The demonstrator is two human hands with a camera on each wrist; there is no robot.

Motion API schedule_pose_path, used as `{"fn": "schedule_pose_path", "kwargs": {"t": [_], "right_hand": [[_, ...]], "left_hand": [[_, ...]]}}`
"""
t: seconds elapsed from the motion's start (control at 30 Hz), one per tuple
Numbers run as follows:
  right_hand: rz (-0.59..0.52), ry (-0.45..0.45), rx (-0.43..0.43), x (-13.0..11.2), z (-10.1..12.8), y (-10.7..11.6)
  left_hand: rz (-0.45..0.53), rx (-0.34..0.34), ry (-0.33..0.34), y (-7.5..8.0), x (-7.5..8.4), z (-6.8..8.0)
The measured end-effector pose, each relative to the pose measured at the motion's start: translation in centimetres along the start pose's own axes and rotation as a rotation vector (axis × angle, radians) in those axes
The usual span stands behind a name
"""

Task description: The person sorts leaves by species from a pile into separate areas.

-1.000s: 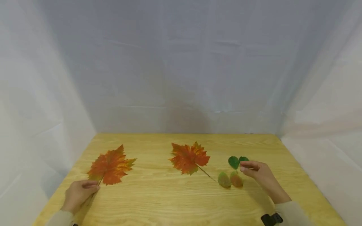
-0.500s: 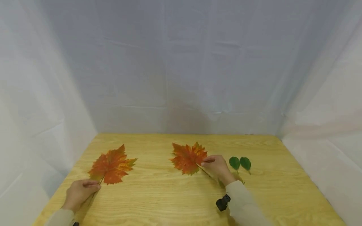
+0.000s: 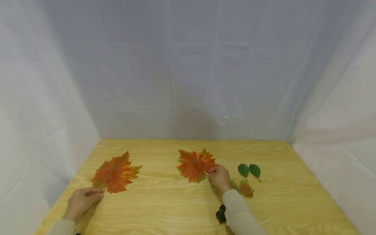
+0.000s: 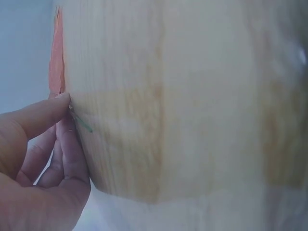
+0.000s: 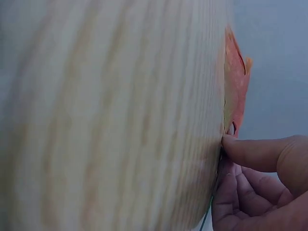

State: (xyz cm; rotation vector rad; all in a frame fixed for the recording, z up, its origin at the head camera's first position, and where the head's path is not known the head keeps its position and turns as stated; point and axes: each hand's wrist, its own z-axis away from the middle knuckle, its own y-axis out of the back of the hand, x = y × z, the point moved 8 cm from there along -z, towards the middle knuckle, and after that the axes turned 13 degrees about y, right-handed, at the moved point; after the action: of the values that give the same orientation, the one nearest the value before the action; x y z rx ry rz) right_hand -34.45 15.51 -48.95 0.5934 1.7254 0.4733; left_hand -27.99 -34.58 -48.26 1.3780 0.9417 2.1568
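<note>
At the left of the table, an orange-red maple leaf [image 3: 116,173] lies flat, its stem pinched between the thumb and fingers of my left hand [image 3: 82,202]. The left wrist view shows this leaf [image 4: 57,57] edge-on above the fingertips, and a green stem end [image 4: 85,125] past them. A second orange-red maple leaf [image 3: 194,165] lies mid-table. My right hand [image 3: 219,178] pinches its stem right by the blade, covering most of the stem. In the right wrist view, the thumb and fingers of that hand [image 5: 260,178] meet at the base of the leaf [image 5: 236,82].
To the right lie two green leaves [image 3: 248,170] side by side. Just in front of them are a red-green leaf [image 3: 246,188] and a greenish leaf [image 3: 234,185], the latter partly behind the right wrist. White sheeting [image 3: 191,71] surrounds the wooden table [image 3: 158,209].
My right hand has left the small leaves at the right, moved left to the middle maple leaf and taken its stem. My left hand keeps its hold, almost unmoved.
</note>
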Motion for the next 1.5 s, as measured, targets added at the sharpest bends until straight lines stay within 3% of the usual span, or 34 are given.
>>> {"fn": "schedule_pose_path", "kwargs": {"t": [0.27, 0.53, 0.73, 0.9, 1.2, 1.37, 1.5], "right_hand": [[0.086, 0.036, -0.042, -0.8, -0.2, 0.3], [0.109, 0.052, -0.133, -0.9, -0.4, 0.0], [-0.112, -0.012, -0.255, -1.5, -0.4, -1.2], [-0.343, -0.070, -0.336, -3.3, -0.3, -3.4], [-0.688, -0.178, -0.305, -7.6, 1.2, -10.0], [-0.763, -0.264, -0.268, -9.3, 2.6, -13.5], [-0.708, -0.282, -0.230, -9.9, 3.6, -15.1]], "left_hand": [[0.016, -0.039, 0.034, -0.4, -0.3, -0.2], [0.007, -0.031, 0.033, -0.5, -0.1, 0.0], [-0.001, -0.030, 0.036, -0.6, -0.3, -0.2], [-0.006, -0.013, 0.025, -0.4, -0.3, -0.2], [-0.007, 0.005, 0.006, -0.3, -0.2, -0.2], [-0.021, -0.005, 0.007, -0.2, -0.2, -0.3], [-0.042, -0.017, 0.012, -0.2, -0.2, -0.4]]}}
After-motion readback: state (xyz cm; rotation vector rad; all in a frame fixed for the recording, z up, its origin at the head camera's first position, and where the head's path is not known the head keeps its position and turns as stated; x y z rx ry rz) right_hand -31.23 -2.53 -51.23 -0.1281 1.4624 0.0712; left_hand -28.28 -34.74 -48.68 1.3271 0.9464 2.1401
